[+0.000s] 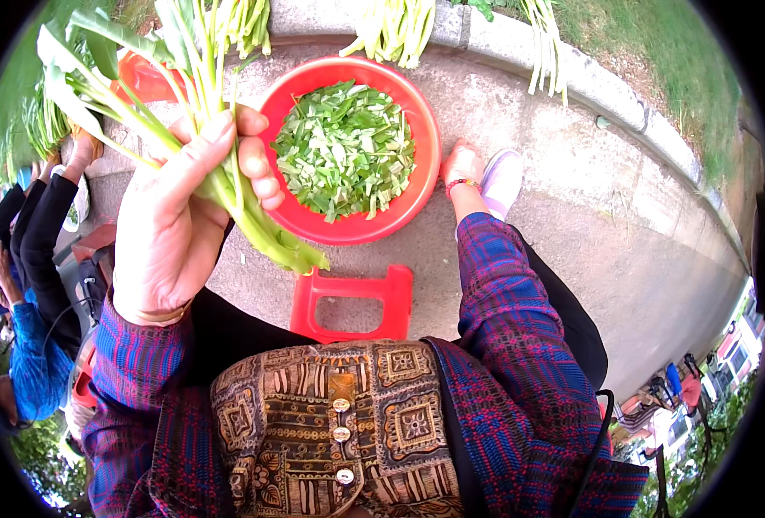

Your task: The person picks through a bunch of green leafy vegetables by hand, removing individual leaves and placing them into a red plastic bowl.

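Red plastic basin point(428, 155) of chopped green leaves point(344, 151)
The left hand point(175, 216) curls closed around pale-green leafy stalks point(259, 229), raised at the basin's left; the right hand point(463, 161), near the rim, shows no readable grip.

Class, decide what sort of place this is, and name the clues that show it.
Outdoors, probably the edge of a path or road: a pale kerb borders the grass, and a red basin of chopped greens sits on the pavement.
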{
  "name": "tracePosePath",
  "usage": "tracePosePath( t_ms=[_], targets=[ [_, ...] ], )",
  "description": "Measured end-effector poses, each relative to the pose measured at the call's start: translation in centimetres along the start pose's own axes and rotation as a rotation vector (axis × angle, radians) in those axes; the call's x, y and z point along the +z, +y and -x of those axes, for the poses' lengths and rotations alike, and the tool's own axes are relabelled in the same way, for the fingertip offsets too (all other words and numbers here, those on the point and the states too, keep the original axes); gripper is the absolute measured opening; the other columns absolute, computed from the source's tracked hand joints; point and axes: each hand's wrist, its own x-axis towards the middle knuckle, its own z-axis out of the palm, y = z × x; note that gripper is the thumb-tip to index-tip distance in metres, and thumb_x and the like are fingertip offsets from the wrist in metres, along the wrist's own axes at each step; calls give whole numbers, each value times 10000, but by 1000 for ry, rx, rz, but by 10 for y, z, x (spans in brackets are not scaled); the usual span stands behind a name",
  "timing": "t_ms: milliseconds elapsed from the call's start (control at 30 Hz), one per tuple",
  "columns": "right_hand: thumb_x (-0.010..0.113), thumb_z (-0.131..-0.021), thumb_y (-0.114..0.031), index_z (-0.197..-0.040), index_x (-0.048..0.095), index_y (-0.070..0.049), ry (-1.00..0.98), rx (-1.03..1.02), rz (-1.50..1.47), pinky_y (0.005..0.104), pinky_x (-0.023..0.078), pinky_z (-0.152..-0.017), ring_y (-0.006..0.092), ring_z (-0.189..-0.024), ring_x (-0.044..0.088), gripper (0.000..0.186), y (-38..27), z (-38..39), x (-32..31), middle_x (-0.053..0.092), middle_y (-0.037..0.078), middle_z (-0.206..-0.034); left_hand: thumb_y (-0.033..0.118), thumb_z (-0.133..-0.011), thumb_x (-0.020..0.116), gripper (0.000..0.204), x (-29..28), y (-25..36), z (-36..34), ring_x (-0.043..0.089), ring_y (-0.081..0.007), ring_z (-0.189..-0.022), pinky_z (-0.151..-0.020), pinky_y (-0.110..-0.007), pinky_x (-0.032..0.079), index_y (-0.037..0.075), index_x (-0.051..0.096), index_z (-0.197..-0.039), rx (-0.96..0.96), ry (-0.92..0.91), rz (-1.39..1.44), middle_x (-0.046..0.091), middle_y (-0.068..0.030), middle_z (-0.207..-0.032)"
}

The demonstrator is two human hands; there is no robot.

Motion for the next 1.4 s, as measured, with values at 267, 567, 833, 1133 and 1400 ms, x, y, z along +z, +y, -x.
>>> tracePosePath(
  t_ms=[267, 567, 833, 1133, 1400],
  targets=[
    [587, -737, -101, -819, 663, -21, 173, 38, -490, 372, 508, -804, 320, -846, 668, 137, 4, -20, -29, 677, 185, -796, 211, -966, 512, 270, 0, 0, 0, 602, -150, -763, -741, -305, 519, -16, 556, -1107, 36, -37, -45, 596, -38, -830],
    [643, -787, -122, -889, 716, -44, -103, -263, -762, 300, 516, -583, 126, -591, 616, 148, -66, 45, -136, 678, 80, -714, 204, -941, 566, 252, -12, 5, -11, 638, -157, -765, -761, -301, 545, -18, 607, -1053, 228, -165, 6, 644, -55, -843],
    [634, -833, -148, -1027, 666, 19, 9, -699, -527, 287, 516, -774, 137, -821, 653, 258, -96, 178, -254, 698, 110, -906, 199, -928, 576, 230, -24, 9, -26, 632, -177, -788, -750, -324, 550, 8, 564, -1055, 261, -184, 55, 632, -86, -865],
    [775, -770, -182, -1251, 502, 50, -229, -766, -1063, 300, 499, -862, 164, -972, 608, 600, -135, 238, -254, 624, 119, -1107, 162, -954, 535, 255, -3, 4, -9, 628, -175, -811, -763, -293, 543, -24, 552, -1127, 248, -418, 112, 627, -81, -902],
    [692, -830, -177, -1144, 560, 1, -506, -809, -1014, 259, 456, -849, 102, -921, 579, 383, -144, 230, -252, 620, 23, -1007, 147, -939, 570, 269, 9, 3, -2, 654, -173, -857, -791, -310, 551, -9, 561, -1159, 235, -574, 194, 650, -72, -934]
  ],
)
